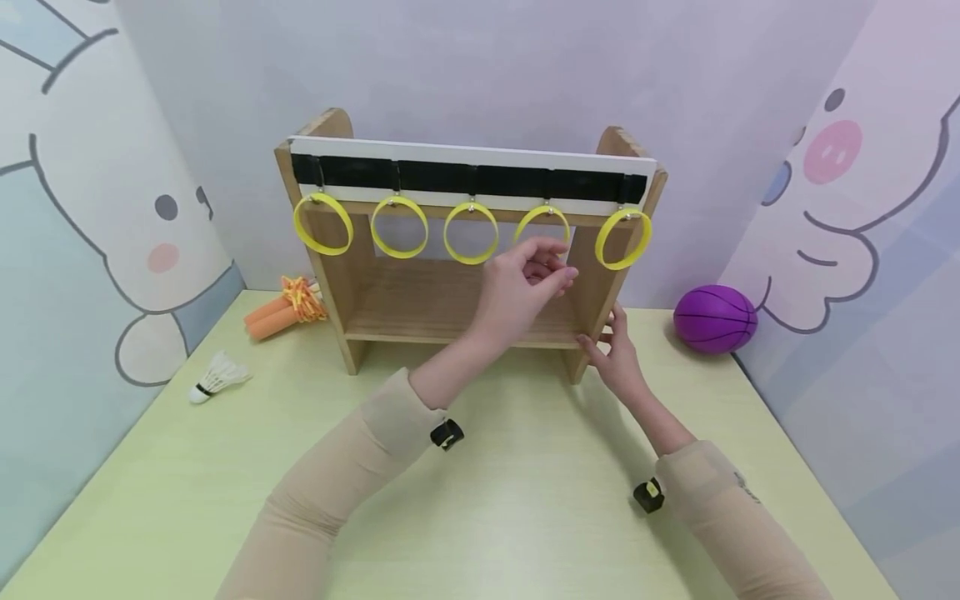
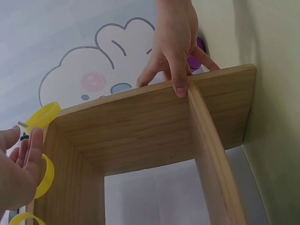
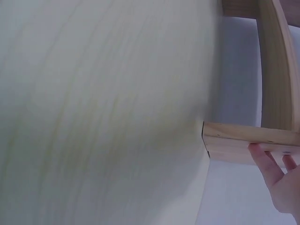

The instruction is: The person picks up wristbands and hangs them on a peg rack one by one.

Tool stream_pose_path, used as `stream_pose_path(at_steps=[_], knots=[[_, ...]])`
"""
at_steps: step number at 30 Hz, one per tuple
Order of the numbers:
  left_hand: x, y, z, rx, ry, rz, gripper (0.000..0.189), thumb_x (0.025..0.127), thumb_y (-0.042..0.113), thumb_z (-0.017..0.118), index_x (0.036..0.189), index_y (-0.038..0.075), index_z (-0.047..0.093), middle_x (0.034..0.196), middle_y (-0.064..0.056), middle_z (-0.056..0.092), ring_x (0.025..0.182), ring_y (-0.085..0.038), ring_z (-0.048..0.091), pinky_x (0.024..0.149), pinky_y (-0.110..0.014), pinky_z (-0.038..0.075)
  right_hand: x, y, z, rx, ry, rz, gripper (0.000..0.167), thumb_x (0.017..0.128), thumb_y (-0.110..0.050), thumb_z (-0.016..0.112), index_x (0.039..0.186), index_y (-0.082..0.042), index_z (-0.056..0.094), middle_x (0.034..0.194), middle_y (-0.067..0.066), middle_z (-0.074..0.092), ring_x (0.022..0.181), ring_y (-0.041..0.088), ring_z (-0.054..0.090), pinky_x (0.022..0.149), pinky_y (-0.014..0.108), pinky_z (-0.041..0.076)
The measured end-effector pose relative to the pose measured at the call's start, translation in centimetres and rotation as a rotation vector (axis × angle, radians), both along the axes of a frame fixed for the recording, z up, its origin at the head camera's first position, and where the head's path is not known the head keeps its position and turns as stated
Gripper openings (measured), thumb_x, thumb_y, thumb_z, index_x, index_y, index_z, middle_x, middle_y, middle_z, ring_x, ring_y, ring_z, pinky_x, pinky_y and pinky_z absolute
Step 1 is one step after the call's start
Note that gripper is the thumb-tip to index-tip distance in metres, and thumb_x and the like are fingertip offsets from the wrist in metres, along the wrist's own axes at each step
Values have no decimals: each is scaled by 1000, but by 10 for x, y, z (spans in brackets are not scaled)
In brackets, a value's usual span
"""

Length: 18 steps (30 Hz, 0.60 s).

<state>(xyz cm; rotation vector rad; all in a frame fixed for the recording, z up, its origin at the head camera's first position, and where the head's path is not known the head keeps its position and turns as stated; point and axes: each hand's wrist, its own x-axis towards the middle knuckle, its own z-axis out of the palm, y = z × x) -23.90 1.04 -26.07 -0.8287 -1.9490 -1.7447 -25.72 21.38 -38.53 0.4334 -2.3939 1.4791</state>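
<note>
A small wooden shelf (image 1: 465,300) stands on the table, with a white bar (image 1: 465,150) and a black strip across its top front. Several yellow rings (image 1: 399,254) hang in a row from that strip on small metal hooks. My left hand (image 1: 517,287) is raised before the second ring from the right, partly covering it. Its fingers are loosely bent, and the left wrist view shows thumb and fingers apart with nothing gripped. Low on the shelf's right side panel, my right hand (image 1: 618,358) holds the edge, thumb at the front and fingers on the outer face.
An orange-handled bundle of cord (image 1: 288,310) and a white shuttlecock (image 1: 218,377) lie left of the shelf. A purple ball (image 1: 716,319) sits at the right against the wall. Walls printed with cartoon figures close in the pale table (image 1: 495,500) at the back and sides.
</note>
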Motion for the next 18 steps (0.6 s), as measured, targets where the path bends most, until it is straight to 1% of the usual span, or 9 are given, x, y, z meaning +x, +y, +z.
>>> stream_pose_path(at_steps=[2, 6, 7, 10, 13, 15, 18], knots=[[4, -5, 2, -32, 36, 13, 27, 81, 11, 73, 104, 0, 64, 87, -10, 67, 73, -13, 66, 69, -21, 55, 0, 2, 2, 11, -7, 3, 74, 91, -3, 60, 147, -13, 13, 129, 29, 42, 101, 45, 57, 63, 49, 56], [12, -18, 8, -118, 142, 55, 28, 81, 11, 74, 105, -1, 65, 91, -8, 67, 80, -9, 64, 72, -20, 54, -1, 12, 5, 37, -4, 18, 72, 89, -3, 62, 146, -10, 18, 128, 31, 43, 99, 48, 58, 61, 52, 55], [14, -21, 10, -132, 162, 61, 28, 81, 11, 74, 105, 0, 65, 92, -9, 67, 81, -9, 64, 72, -19, 54, -2, 16, 5, 54, 6, 15, 70, 89, -4, 63, 145, -10, 21, 128, 31, 45, 99, 48, 59, 60, 49, 56], [20, -32, 12, -153, 207, 71, 30, 80, 10, 74, 107, 0, 65, 96, -10, 67, 82, -10, 65, 72, -19, 54, -7, 29, 6, 104, 43, -5, 61, 90, -9, 63, 143, -11, 32, 128, 26, 49, 100, 43, 60, 60, 39, 57], [25, -44, 13, -168, 250, 86, 32, 79, 10, 75, 108, 2, 65, 98, -10, 67, 84, -11, 64, 74, -20, 53, -7, 39, 14, 180, 110, -56, 53, 90, -13, 64, 139, -13, 43, 124, 18, 56, 99, 34, 63, 59, 24, 56], [28, -54, 12, -184, 294, 111, 32, 79, 10, 76, 108, 2, 65, 99, -9, 67, 86, -11, 64, 75, -21, 53, -2, 42, 24, 226, 159, -88, 49, 90, -14, 65, 136, -12, 47, 121, 15, 60, 99, 31, 63, 60, 17, 53], [34, -71, 8, -215, 351, 157, 32, 77, 9, 78, 106, 2, 66, 100, -6, 68, 90, -12, 63, 78, -23, 53, 10, 40, 41, 282, 239, -137, 47, 88, -14, 67, 133, -13, 52, 120, 10, 62, 101, 28, 64, 63, 8, 48]])
